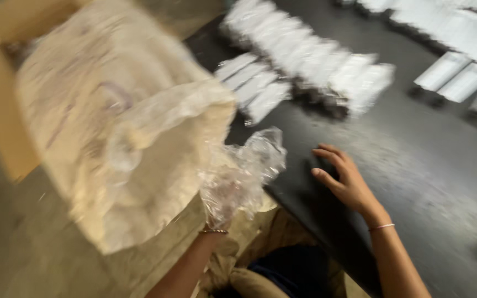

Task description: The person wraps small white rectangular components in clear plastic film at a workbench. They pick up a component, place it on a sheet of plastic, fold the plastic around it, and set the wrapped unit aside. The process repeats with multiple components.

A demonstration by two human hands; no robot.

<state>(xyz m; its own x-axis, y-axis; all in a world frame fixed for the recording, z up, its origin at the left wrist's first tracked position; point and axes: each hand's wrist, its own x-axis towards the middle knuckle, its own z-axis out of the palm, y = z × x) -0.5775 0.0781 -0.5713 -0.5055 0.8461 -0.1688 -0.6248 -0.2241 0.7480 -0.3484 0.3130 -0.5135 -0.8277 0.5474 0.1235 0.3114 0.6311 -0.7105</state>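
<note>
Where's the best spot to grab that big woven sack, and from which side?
Probably the open mouth of the woven sack, coming from the table side. The rim there is loose and folded over, with crumpled clear plastic spilling out where the left hand already is. The body looks full and rounded, offering little to pinch.

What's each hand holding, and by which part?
Left hand grips the clear plastic liner at the sack's mouth, bunched in its fist. Right hand holds nothing; it rests open on the black table.
</note>
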